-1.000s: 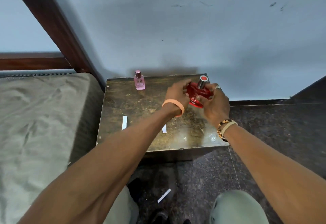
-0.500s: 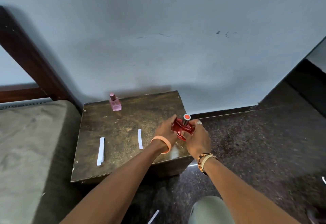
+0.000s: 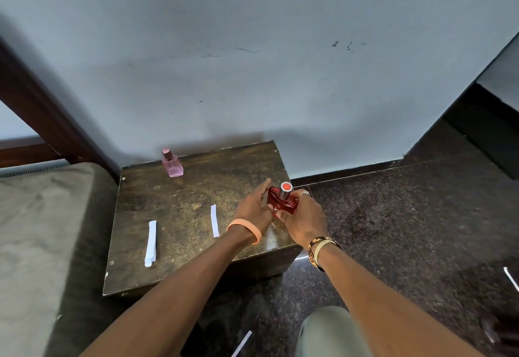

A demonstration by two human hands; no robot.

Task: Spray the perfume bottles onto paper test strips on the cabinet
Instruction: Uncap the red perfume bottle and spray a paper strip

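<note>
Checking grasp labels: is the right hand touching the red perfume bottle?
Touching. In the head view the right hand grips the red perfume bottle, with its fingers curled round the bottle's body.

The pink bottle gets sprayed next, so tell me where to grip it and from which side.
Probably grip the pink bottle round its squarish glass body, below the narrow cap, leaving the top free to press. Come from the front: it stands upright at the back edge of the cabinet, near the wall. The left hand is nearer it.
</note>
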